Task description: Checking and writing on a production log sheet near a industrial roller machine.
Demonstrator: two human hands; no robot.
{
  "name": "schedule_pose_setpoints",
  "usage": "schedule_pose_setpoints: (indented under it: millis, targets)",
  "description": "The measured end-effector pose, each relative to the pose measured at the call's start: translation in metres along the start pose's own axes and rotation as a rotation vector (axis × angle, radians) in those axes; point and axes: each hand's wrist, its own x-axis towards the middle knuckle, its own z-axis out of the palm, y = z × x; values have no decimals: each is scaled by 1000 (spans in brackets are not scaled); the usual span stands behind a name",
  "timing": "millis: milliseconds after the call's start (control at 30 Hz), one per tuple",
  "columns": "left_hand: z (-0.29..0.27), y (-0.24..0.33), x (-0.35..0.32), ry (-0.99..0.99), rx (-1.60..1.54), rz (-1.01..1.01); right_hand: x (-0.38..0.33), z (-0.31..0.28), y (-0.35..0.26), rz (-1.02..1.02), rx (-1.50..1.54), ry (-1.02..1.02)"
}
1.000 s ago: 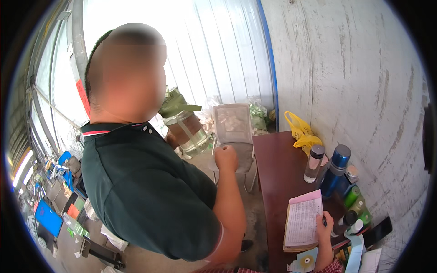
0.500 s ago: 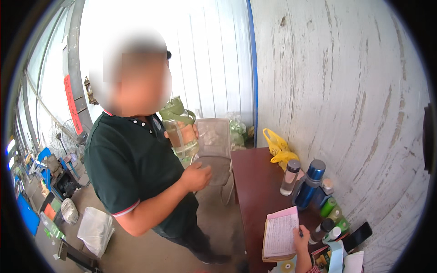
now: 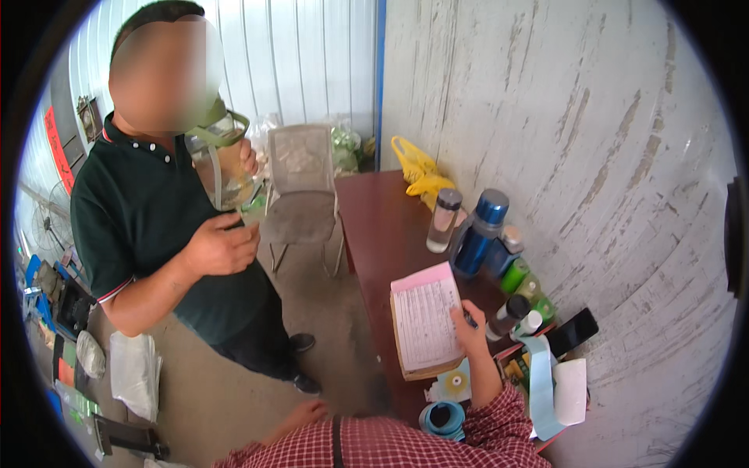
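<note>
My right hand is closed round a dark pen and rests at the right edge of a form pad. The pad has a pink top strip and a white sheet filled with handwriting. It lies on the dark red table. Low in the picture, my left hand is beside my checked shirt, off the table; its fingers are too unclear to read. A blue tape roll sits near my right forearm, next to a light blue card with a yellow disc.
Along the wall stand a clear bottle, a blue thermos, several smaller bottles and a black phone. A yellow bag lies at the far end. Left, a person holds a large green-lidded bottle before a chair.
My view has tilted down and turned right, so my shirt and left hand now show. The other person raises the large bottle toward the mouth. My right hand stays at the pad with the pen.
</note>
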Motion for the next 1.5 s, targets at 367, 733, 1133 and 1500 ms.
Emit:
schedule_pose_setpoints:
  millis: [367,733,1133,1500]
  targets:
    - [-25,156,51,-199,-1037,161,-34,33,-29,139,92,-261]
    - [-11,164,93,-216,-1454,87,-45,50,-40,60,-18,-288]
    - [-13,166,91,-212,-1415,68,-41,53,-37,123,-10,-314]
    - [-5,153,110,-230,-1416,64,-41,50,-25,108,-12,-323]
